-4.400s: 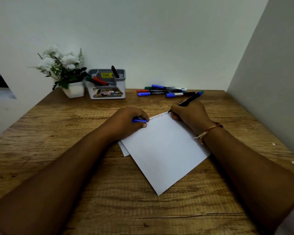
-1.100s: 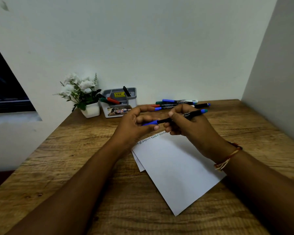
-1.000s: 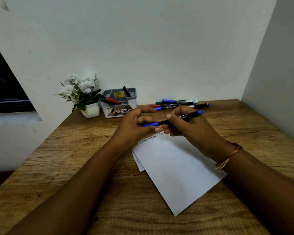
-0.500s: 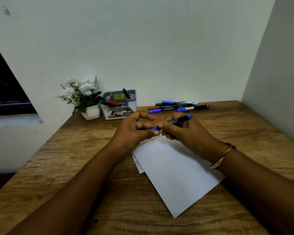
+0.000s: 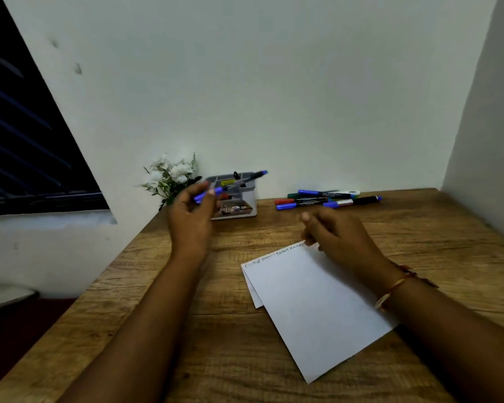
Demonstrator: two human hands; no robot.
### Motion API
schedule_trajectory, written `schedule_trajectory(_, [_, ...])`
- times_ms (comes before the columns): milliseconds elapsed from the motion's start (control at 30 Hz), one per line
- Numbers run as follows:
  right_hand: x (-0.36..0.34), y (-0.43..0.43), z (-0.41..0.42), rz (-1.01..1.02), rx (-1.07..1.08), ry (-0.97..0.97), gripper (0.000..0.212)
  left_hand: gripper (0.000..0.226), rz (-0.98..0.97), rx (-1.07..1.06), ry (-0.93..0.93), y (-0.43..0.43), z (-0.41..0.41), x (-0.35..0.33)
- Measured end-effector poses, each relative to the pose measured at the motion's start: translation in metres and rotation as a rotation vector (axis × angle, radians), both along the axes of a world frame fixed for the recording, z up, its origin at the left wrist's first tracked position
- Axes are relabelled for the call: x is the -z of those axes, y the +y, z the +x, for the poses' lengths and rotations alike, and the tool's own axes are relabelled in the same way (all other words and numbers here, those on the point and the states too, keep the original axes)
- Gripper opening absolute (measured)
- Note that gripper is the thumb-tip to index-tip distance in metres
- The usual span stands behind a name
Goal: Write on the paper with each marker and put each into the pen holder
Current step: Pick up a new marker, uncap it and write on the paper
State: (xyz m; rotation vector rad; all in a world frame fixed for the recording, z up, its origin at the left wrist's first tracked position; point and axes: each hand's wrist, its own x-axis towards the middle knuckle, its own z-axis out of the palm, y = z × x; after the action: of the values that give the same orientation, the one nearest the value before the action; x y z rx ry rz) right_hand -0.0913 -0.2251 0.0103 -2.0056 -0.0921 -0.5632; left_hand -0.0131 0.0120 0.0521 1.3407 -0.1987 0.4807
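Left hand (image 5: 191, 219) is up off the worktop (image 5: 239, 362), just in front of the pen holder (image 5: 252, 199). It has the blue marker (image 5: 240, 179) pinched near its capped blue end. The fingers (image 5: 209, 194) and thumb are closed on that end while the rest of the hand stays fairly relaxed. The black barrel runs up and to the right from the grip, tilted. Its far blue tip pokes out past the holder's upper right corner, against the wall. The marker is in the air in front of and above the holder, not down in any compartment.

Right hand (image 5: 341, 239) is low by the top right corner of the paper (image 5: 317, 303). Its fingers are loosely curled, the thumb is up, and it holds nothing. Whether the fingertips actually touch the sheet, I cannot tell. A thread bracelet (image 5: 393, 290) sits on that wrist.

The paper lies at an angle on the worktop with a second sheet peeking out beneath its left edge. One line of handwriting (image 5: 274, 254) runs along the top edge.

At the back, the holder already has a dark pen (image 5: 236, 175) standing in it. A loose bunch of markers (image 5: 317, 200) lies to its right, well apart from both hands: blue, red and green caps. A small pot of white flowers (image 5: 172, 174) stands just left of the holder, partly behind the left hand.
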Motion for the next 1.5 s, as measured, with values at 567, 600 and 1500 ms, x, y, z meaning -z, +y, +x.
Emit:
schedule_trajectory(567, [-0.008,-0.005,-0.004,-0.378,-0.007,-0.029,0.03,0.016,0.544,-0.407,-0.175,-0.006,0.071,-0.026])
schedule_trajectory(600, [-0.007,-0.006,-0.004,-0.388,-0.004,-0.029,0.03,0.014,0.567,-0.406,-0.173,-0.008,0.074,-0.025])
schedule_trajectory(1500, [-0.017,-0.043,0.015,-0.506,0.419,0.13,0.023,0.014,1.056,0.086,-0.167,-0.014,0.004,0.05])
